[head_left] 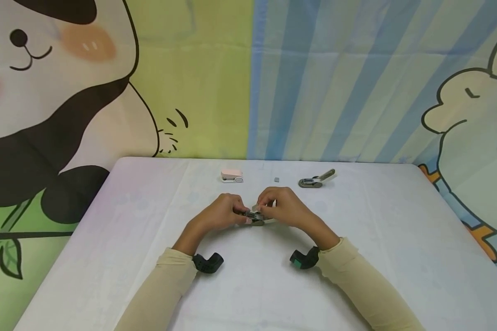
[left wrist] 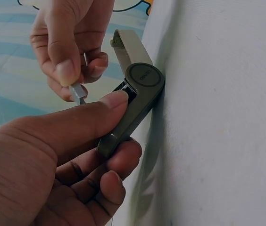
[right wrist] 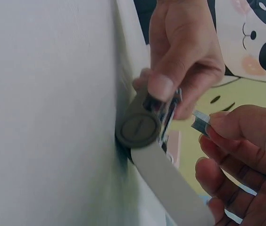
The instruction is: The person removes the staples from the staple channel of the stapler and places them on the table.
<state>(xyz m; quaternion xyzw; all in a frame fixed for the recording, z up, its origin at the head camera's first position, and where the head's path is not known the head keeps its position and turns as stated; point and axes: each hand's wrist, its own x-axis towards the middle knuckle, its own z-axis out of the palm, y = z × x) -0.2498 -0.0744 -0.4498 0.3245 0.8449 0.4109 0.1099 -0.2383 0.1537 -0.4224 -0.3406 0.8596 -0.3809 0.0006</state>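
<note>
My left hand [head_left: 223, 212] grips an olive-grey stapler [left wrist: 135, 113] low over the white table, thumb on top of its base. The stapler's handle [left wrist: 134, 47] is swung far back, so the inner metal part [right wrist: 168, 117] shows. My right hand [head_left: 287, 208] pinches a short strip of staples [right wrist: 200, 123] between thumb and fingertip. In the right wrist view this strip is beside the opened stapler, with a gap between them. In the left wrist view, the strip [left wrist: 78, 92] partly passes behind my left thumb.
Along the table's back edge stand a pink stapler [head_left: 232, 175], a small grey staple block [head_left: 276, 179] and another olive stapler [head_left: 314, 180] with its handle raised. The white table [head_left: 248, 294] meets a patterned cloth backdrop [head_left: 207, 82]. Black devices [head_left: 208, 263] sit at both wrists.
</note>
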